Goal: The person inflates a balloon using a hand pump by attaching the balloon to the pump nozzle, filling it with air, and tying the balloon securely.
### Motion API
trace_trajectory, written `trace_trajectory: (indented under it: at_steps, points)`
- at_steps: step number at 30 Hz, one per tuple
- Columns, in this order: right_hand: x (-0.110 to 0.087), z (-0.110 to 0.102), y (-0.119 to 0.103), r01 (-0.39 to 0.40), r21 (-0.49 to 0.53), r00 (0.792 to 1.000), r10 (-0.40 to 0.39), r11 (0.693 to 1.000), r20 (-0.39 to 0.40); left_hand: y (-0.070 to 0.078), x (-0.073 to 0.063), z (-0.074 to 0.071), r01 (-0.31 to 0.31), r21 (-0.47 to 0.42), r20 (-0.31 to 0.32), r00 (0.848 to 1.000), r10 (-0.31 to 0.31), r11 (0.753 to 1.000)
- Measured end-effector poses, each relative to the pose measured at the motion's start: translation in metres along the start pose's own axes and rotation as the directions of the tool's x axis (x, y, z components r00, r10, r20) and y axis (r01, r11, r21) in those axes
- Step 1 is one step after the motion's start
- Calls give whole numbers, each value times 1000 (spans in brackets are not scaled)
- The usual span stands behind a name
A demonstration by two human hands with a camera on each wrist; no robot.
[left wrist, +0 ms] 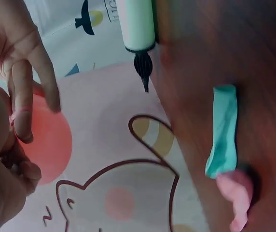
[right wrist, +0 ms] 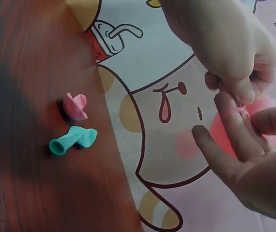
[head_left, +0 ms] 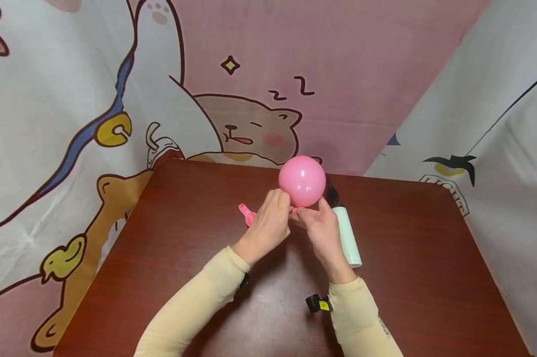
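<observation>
An inflated pink balloon [head_left: 302,181] is held up over the far part of the table, its neck [right wrist: 244,112] pointing down toward the person. My left hand [head_left: 268,220] has curled fingers and pinches the neck from the left. On the other side, the right hand [head_left: 324,230] pinches the neck between thumb and fingers, just under the round body. In the right wrist view, the neck lies across a right finger, with the left fingertips [right wrist: 241,92] close against it. Fingers partly hide the neck's end.
A pale green balloon pump [head_left: 348,238] with a black nozzle lies right of the right hand. An uninflated pink balloon [head_left: 247,214] and a teal one [right wrist: 73,139] lie on the brown table [head_left: 406,258], left of the hands. A printed cloth [head_left: 362,74] hangs behind.
</observation>
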State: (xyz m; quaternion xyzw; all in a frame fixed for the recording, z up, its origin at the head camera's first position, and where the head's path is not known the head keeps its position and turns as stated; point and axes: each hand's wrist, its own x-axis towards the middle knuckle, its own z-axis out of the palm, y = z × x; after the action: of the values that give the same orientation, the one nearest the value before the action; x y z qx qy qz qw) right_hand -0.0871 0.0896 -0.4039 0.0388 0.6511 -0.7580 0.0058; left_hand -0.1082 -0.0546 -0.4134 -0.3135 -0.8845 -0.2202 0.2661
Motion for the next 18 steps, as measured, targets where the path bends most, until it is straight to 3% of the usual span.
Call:
trace_trajectory:
  at_steps: [4,8,15,18]
  points:
    - [0,-2,1,-3,17,1000,3,1000,-13,-3,-3,-1,-28,-105,-2,1000,28,994]
    - [1,-5,0,-10,53,1000,10,999,-5,-7,-5,-6,-33,-199,-48,999,24,979]
    - [-1,-3,-3,12,75,999,-15,997,43,0,-4,-10,42,-234,-107,992,-69,971]
    - [-3,-1,-3,13,50,999,-15,999,31,3,-3,-9,38,-245,-141,987,-74,969]
